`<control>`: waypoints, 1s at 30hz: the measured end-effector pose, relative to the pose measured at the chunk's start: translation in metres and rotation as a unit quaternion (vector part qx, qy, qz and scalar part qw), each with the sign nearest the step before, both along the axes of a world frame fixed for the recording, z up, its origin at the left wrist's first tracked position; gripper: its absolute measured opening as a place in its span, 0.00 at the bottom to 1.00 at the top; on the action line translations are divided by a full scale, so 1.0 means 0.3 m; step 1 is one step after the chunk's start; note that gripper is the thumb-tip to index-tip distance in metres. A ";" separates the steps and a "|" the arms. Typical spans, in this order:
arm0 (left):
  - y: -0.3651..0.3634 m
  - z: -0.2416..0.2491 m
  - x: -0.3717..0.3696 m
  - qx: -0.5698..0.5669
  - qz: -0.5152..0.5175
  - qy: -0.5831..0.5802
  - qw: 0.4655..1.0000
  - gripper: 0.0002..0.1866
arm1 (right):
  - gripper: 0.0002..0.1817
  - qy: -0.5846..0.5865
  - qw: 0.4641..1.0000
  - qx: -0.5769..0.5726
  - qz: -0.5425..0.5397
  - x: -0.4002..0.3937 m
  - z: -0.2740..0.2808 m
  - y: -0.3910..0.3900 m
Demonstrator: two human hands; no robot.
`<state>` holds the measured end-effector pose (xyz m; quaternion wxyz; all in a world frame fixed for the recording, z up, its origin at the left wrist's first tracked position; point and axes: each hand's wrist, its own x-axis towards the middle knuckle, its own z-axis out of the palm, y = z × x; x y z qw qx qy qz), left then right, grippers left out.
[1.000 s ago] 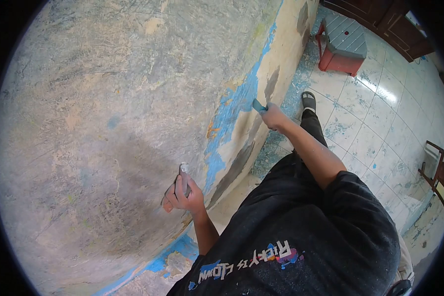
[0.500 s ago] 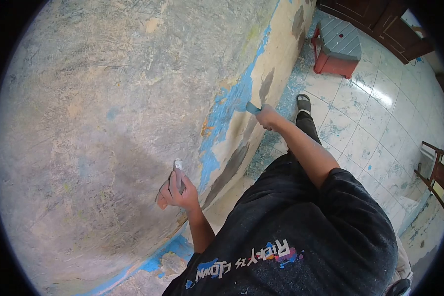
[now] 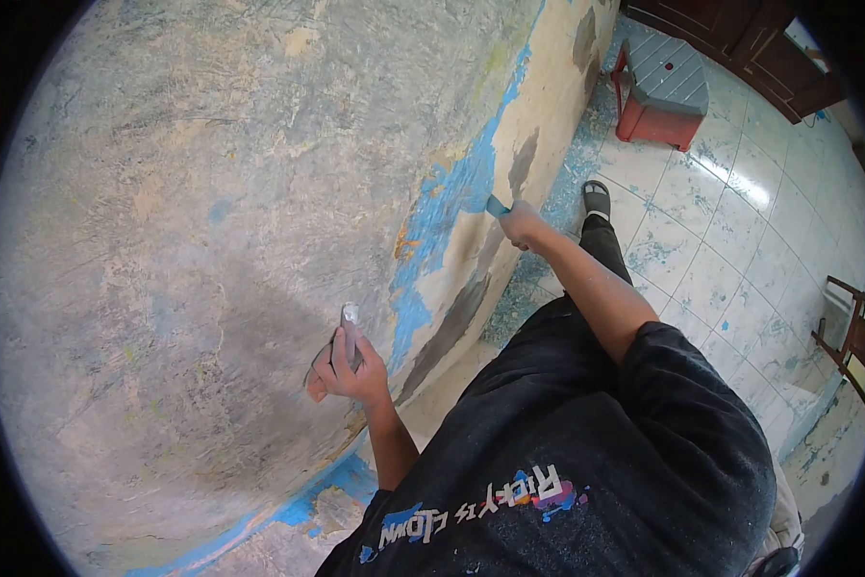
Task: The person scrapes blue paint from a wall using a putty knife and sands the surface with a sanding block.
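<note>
My right hand (image 3: 524,227) is closed around a scraper with a teal blade (image 3: 496,205), whose edge is at a strip of blue paint (image 3: 447,207) on the wall. My left hand (image 3: 353,372) is raised in front of the bare grey part of the wall (image 3: 211,269). Its fingers are wrapped around a narrow grey tool with a whitish tip (image 3: 350,314); an orange-pink end pokes out below the fingers. The exact kind of this tool is something I cannot tell. Along the wall's lower part run cream patches (image 3: 476,231) and dark grey ones.
A red stool with a grey top (image 3: 665,82) stands on the tiled floor (image 3: 687,231), which is strewn with blue flakes. My sandalled foot (image 3: 596,199) is near the wall's base. Dark wooden cabinets (image 3: 750,43) are at the back, a wooden chair (image 3: 851,337) at the right.
Both hands keep their grips. The right hand and scraper have shifted only very slightly; the whole view has moved a little.
</note>
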<state>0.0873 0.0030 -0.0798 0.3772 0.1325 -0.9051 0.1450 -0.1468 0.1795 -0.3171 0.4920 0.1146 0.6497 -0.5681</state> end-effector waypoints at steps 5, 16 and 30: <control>-0.006 0.003 -0.002 -0.033 0.001 -0.007 0.999 0.14 | 0.11 0.042 0.999 0.022 0.021 0.022 0.043 0.007; -0.008 -0.007 0.002 -0.024 -0.006 0.009 1.000 0.13 | 0.11 0.020 1.000 0.021 -0.005 0.016 0.001 -0.008; -0.021 -0.001 -0.006 -0.080 -0.006 0.008 0.997 0.13 | 0.13 -0.008 1.000 0.000 -0.010 -0.006 0.021 -0.007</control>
